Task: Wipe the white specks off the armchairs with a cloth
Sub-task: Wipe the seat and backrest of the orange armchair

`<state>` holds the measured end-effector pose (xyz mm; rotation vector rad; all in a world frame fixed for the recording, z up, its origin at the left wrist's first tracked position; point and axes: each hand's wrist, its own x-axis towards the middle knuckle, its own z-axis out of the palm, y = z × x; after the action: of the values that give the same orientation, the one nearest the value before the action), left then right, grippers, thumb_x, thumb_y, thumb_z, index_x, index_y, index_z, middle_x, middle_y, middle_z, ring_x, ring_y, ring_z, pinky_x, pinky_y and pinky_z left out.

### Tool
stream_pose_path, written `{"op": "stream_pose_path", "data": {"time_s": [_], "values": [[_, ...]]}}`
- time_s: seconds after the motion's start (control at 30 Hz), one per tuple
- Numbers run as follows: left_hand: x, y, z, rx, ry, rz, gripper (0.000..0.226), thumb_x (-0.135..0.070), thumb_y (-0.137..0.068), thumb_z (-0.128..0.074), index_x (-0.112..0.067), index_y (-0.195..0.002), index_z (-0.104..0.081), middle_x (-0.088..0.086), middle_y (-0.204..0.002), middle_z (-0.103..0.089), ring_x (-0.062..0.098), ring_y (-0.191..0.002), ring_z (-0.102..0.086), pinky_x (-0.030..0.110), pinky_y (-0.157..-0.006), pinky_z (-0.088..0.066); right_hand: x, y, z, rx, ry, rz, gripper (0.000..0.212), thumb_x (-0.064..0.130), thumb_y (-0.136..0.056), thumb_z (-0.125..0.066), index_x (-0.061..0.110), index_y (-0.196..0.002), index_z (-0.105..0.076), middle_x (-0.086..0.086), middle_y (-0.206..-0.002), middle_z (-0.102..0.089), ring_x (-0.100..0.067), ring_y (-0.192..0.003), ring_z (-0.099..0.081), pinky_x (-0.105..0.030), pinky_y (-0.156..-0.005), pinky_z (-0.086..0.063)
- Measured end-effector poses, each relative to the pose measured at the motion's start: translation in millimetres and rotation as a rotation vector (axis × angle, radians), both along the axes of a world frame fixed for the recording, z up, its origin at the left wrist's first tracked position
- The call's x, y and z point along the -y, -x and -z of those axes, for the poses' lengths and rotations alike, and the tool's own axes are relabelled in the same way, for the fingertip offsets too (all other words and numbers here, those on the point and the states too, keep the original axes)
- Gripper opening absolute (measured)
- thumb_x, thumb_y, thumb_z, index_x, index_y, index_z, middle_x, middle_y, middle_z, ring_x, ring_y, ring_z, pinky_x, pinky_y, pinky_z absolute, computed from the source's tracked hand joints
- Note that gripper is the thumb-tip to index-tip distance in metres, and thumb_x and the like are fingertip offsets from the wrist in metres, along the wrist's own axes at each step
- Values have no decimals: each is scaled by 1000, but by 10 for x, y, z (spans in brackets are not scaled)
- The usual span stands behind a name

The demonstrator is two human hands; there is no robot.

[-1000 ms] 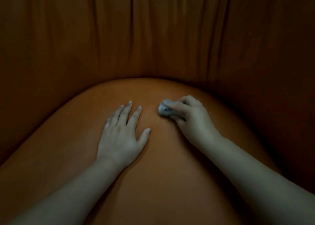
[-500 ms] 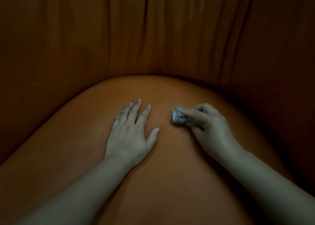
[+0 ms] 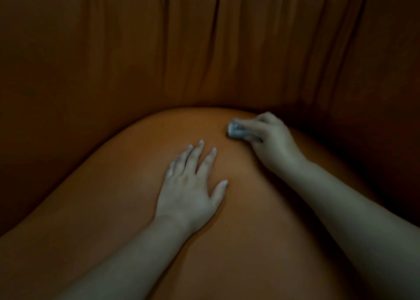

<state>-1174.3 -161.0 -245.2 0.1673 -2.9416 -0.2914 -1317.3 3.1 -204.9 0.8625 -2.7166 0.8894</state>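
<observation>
Your right hand (image 3: 269, 138) grips the balled-up cloth (image 3: 236, 131), pressing it on the armchair seat (image 3: 113, 208) near the pleated backrest (image 3: 204, 49). Your left hand (image 3: 189, 186) lies flat on the seat, fingers straight.

smooth orange-brown seat cushion (image 3: 118, 208) lies open left of the flat left hand (image 3: 188, 193); pleated dark backrest (image 3: 204, 49) walls the far edge.

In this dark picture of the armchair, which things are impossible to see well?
- White specks: none can be made out on the orange leather seat cushion; head view too dim and soft.
- Small crumpled grey-white cloth: mostly covered by the right hand.
- Seat under the left hand: covered by its palm.
- Pleated backrest: corners lost in shadow, top cut by frame edge.
</observation>
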Motion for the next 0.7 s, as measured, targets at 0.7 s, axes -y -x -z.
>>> {"op": "stream_pose_path", "data": {"time_s": [0.7], "values": [[-4,19,-162,88,59,7,75,-67,-89,-13,-29,-153,-14,1,-162,-8,22,-148,-6,41,-118,-9,-911,-1343,-323,148,-135,-206,38,21,-88,-63,36,-123,-62,2,-106,-57,-15,-99,-53,-20,-87,-40]]}}
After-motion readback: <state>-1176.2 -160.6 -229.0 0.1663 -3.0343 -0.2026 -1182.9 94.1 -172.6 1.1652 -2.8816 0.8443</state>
